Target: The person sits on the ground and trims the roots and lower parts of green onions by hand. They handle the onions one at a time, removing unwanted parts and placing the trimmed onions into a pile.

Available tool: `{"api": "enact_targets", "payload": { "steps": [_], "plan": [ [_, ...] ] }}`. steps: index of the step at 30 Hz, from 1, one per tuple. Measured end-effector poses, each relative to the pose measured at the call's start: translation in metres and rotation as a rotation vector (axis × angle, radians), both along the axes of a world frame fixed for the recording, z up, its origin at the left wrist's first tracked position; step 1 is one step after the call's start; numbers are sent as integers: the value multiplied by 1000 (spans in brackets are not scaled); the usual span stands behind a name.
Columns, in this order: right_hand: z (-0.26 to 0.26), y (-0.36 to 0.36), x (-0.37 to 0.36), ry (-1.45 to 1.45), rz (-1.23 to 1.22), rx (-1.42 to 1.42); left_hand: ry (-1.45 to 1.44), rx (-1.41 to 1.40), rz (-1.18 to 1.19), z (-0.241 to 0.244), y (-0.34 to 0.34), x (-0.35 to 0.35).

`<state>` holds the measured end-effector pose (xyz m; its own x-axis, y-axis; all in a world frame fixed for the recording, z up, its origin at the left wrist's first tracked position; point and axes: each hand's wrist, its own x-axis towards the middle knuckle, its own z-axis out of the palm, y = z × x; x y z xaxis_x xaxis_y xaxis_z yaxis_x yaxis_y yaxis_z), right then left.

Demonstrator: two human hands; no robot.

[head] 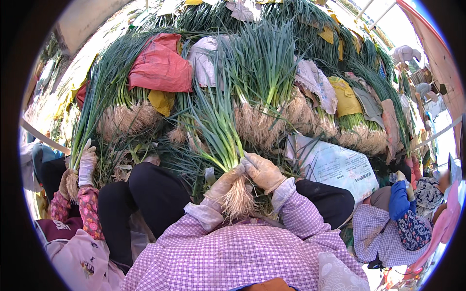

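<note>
My left hand (225, 183), in a pale work glove, grips a bunch of green onions (227, 145) low on the stalks, just above the pale hanging roots. The long green leaves point away from me, towards the pile. My right hand (264, 171), gloved too, is at the right side of the same stalks, its fingers bent round a leaf or stalk end; exactly what it pinches is unclear. The root tuft (239, 200) hangs between my wrists, over my lap. Loose leaves and trimmings (174, 163) lie beyond my hands.
A large heap of green onion bunches (269, 69) rises ahead, partly covered by a red woven sack (162, 65) and a yellow sack (344, 96). A printed white sack (331, 167) lies beside my right knee. Co-workers sit close on both sides; the left one (87, 165) holds onions.
</note>
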<state>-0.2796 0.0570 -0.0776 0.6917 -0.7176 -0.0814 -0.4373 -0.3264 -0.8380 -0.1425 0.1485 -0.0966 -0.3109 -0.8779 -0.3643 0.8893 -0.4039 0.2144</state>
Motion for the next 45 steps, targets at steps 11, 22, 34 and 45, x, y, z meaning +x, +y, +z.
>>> {"api": "enact_targets", "payload": {
  "steps": [11, 22, 34, 45],
  "plan": [
    [-29, -138, -51, 943, -299, 1, 285, -625, 83, 40, 10, 31],
    [65, -79, 5, 56, -168, 482, -6, -162, -108, 20, -17, 8],
    [32, 13, 13, 431, -123, -624, 104, 132, 90, -20, -11, -11],
    [82, -109, 56, 280, -21, -113, 125, -157, -131, -14, 1, -3]
  ]
}}
